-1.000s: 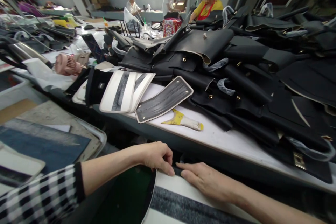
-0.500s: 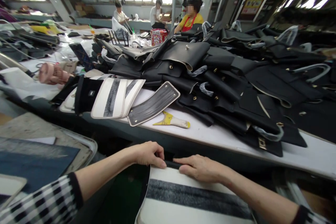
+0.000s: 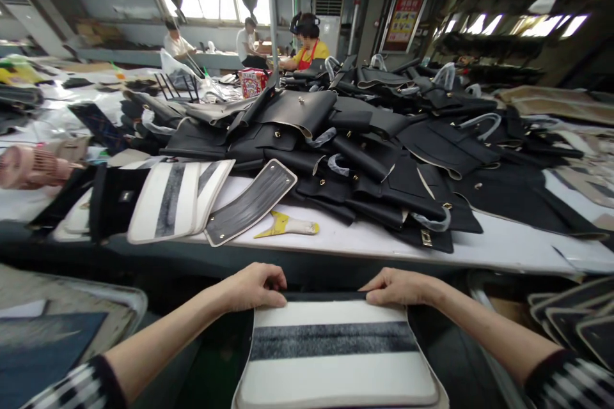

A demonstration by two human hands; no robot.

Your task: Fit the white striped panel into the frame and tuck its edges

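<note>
Nearest, at the middle, a white panel (image 3: pixel 336 377) with a dark stripe sits just this side of the counter (image 3: pixel 345 240), black edging (image 3: pixel 326 296) along its far side. The left hand (image 3: pixel 258 285) pinches that edging near its left end; the right hand (image 3: pixel 403 285) grips it toward the right, though the fingertips beyond the edge are hard to make out. I'd judge the step in hand is holding this edge straight; any shift calls for both hands moving evenly. Farther, striped panels (image 3: pixel 165 204) lie left, then a curved grey piece (image 3: pixel 252 201) and a yellow-and-white tool (image 3: pixel 288 225), with black bags (image 3: pixel 374 153) heaped behind and rightward.
</note>
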